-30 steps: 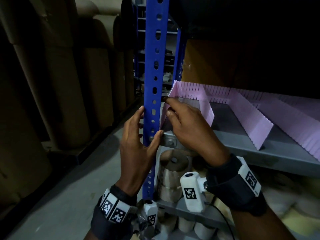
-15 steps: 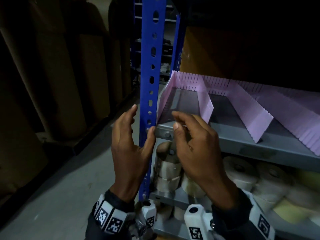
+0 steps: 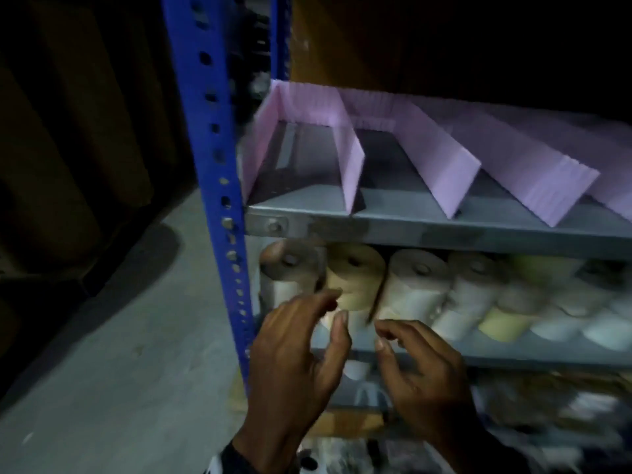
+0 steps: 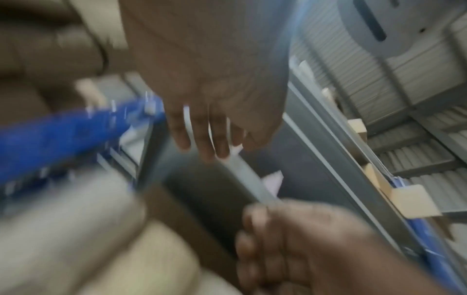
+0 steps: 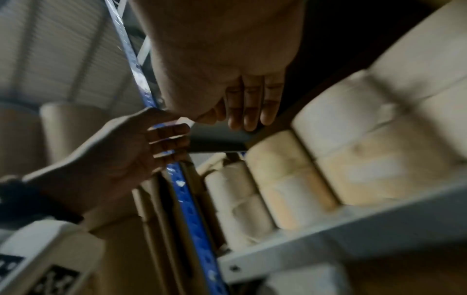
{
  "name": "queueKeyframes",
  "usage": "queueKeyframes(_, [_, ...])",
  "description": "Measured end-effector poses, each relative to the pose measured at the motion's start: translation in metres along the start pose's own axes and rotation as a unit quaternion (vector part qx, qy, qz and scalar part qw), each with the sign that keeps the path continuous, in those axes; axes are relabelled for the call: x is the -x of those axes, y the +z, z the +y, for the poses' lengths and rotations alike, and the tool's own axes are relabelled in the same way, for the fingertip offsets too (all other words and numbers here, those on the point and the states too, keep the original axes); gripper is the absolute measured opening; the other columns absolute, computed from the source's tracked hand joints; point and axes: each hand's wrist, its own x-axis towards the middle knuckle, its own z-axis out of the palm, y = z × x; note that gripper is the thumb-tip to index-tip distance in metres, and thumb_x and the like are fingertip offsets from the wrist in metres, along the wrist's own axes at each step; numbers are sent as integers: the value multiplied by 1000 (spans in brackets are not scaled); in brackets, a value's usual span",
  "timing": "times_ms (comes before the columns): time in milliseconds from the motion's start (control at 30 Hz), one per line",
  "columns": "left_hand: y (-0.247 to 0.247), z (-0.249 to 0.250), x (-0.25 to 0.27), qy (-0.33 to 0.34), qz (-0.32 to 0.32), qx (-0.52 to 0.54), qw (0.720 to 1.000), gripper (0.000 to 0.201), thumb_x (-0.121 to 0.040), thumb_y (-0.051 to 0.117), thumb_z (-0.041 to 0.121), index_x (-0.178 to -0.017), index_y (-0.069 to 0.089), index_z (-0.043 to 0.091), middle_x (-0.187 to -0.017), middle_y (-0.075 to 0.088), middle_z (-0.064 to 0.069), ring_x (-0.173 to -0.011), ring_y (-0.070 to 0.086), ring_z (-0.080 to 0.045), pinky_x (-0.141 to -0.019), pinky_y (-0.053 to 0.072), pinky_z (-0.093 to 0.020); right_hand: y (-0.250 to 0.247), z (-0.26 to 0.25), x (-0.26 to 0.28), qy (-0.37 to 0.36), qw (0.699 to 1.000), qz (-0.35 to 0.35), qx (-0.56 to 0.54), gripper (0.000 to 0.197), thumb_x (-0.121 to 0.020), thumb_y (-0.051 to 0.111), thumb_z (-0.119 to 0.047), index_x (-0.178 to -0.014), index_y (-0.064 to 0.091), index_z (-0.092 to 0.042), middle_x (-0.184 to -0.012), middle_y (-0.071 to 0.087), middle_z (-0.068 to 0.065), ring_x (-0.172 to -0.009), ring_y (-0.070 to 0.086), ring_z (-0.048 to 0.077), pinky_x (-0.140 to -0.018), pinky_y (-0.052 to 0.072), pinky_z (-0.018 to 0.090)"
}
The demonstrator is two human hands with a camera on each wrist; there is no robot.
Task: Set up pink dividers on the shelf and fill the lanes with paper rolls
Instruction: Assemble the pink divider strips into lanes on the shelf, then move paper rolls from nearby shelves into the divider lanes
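Pink dividers (image 3: pixel 352 162) stand upright on the grey upper shelf (image 3: pixel 427 227), forming several lanes with nothing in them. Paper rolls (image 3: pixel 355 278), white, tan and yellowish, are stacked on the shelf below. My left hand (image 3: pixel 294 354) and right hand (image 3: pixel 420 367) hover side by side in front of the left-most rolls, fingers loosely bent, holding nothing. The right wrist view shows the right hand (image 5: pixel 242 95) empty beside the rolls (image 5: pixel 285 179), with the left hand (image 5: pixel 141 151) by the blue post. The picture is blurred by motion.
A blue perforated upright post (image 3: pixel 219 165) stands at the shelf's left corner, just left of my left hand. Tall brown rolls (image 3: pixel 68 97) stand in the dark at the left on the grey floor (image 3: pixel 119 371). A lower shelf holds more stock.
Both hands have dropped from the pink divider and the blue post at the upper shelf's left end to the level of the rolls below. The head view has tilted down.
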Motion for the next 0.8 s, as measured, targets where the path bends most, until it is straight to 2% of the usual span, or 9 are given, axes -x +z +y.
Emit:
queueKeyframes(67, [27,3,13,-30,-94,37,994,23,-96,58,40,-112,67,27,-97,68,14,-90,65,-4,-74,54,-32,-15,28,35,25,994,-26,104,18,-95,53,-24,-98,69,-16,-99,69,-4,-91,65,14,-82,51,25])
queueKeyframes(133, [51,6,22,-55,-189,58,979,27,-94,60,45,-113,69,28,-99,70,15,-92,65,-2,-76,55,-32,-37,49,59,77,986,-44,139,18,-92,53,-27,-99,68,-20,-97,70,-6,-87,66,14,-80,50,22])
queueKeyframes(200, [79,16,30,-42,-264,76,961,26,-94,64,45,-114,69,29,-103,70,16,-95,64,-2,-80,54,-28,-64,72,84,124,975,-45,179,21,-91,54,-32,-100,70,-22,-95,71,-6,-83,67,14,-74,52,26])
queueKeyframes(267, [103,31,34,-8,-300,89,950,27,-95,62,46,-114,69,28,-101,69,15,-91,62,-1,-78,48,-18,-91,88,104,182,963,-35,198,27,-92,51,-37,-101,71,-22,-96,71,-6,-80,68,14,-71,54,27])
queueKeyframes(367, [134,62,35,23,-326,112,938,30,-94,56,48,-112,69,28,-97,69,16,-89,61,2,-76,44,-13,-130,105,128,231,942,-7,242,31,-92,46,-39,-102,70,-22,-97,71,-6,-83,66,12,-73,46,20])
queueKeyframes(500, [178,110,36,31,-335,156,929,23,-92,60,48,-107,68,33,-95,67,20,-91,62,3,-77,50,-23,-184,123,153,235,931,58,274,20,-90,53,-30,-102,67,-22,-97,70,-5,-82,64,10,-71,47,20])
queueKeyframes(600, [211,149,36,54,-316,190,928,21,-94,59,47,-106,69,32,-94,68,20,-90,64,2,-76,54,-30,-226,134,169,300,913,106,255,20,-88,54,-35,-101,68,-29,-94,69,-13,-79,63,5,-71,44,13])
queueKeyframes(700, [240,193,38,74,-279,214,933,20,-97,57,48,-108,67,36,-94,68,23,-91,66,3,-76,52,-23,-271,144,184,294,912,146,246,25,-89,51,-41,-99,70,-28,-89,68,-14,-74,56,-3,-70,40,8])
queueKeyframes(800, [270,238,47,88,-249,233,936,15,-97,59,43,-108,67,37,-94,68,24,-91,66,4,-76,46,-10,-314,157,196,275,918,178,225,24,-87,54,-42,-99,71,-29,-89,68,-14,-72,58,-3,-69,46,11])
